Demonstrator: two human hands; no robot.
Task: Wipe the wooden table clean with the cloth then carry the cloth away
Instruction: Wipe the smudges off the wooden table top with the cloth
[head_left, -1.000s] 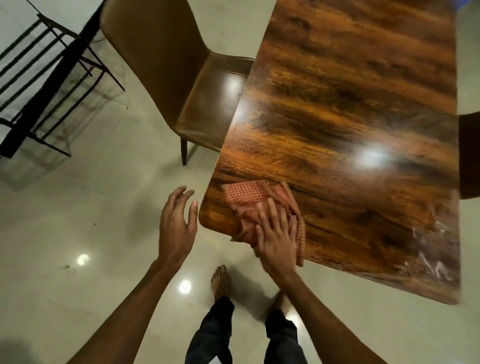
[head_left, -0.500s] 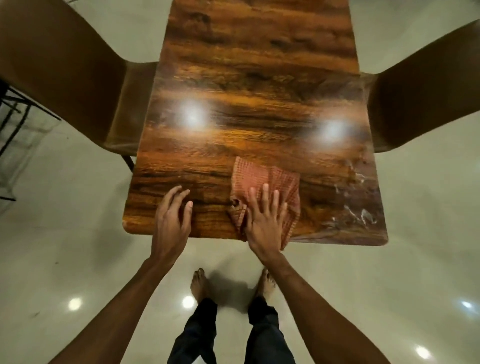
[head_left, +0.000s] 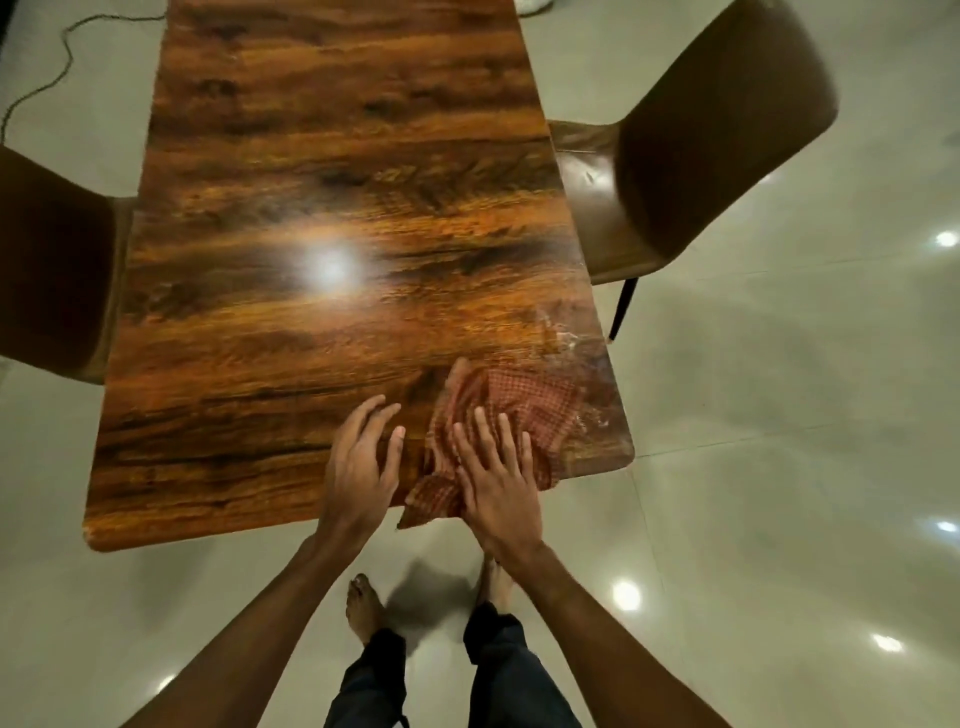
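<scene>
Glossy wood-grain desk (head_left: 322, 332) on pale shiny tile floor (head_left: 779, 467), ceiling lights reflecting off both. Red checked cloth (head_left: 524, 410) crumpled at desk's near right corner, one flap hanging over the near edge. Right hand (head_left: 498, 483) flat on cloth, fingers spread. Left hand (head_left: 358, 467) just beside it, open, fingers on bare wood. Whitish smears (head_left: 566, 343) by right edge. Brown chairs (head_left: 717, 140) at both long sides. Cable (head_left: 47, 67) on floor, far left.
</scene>
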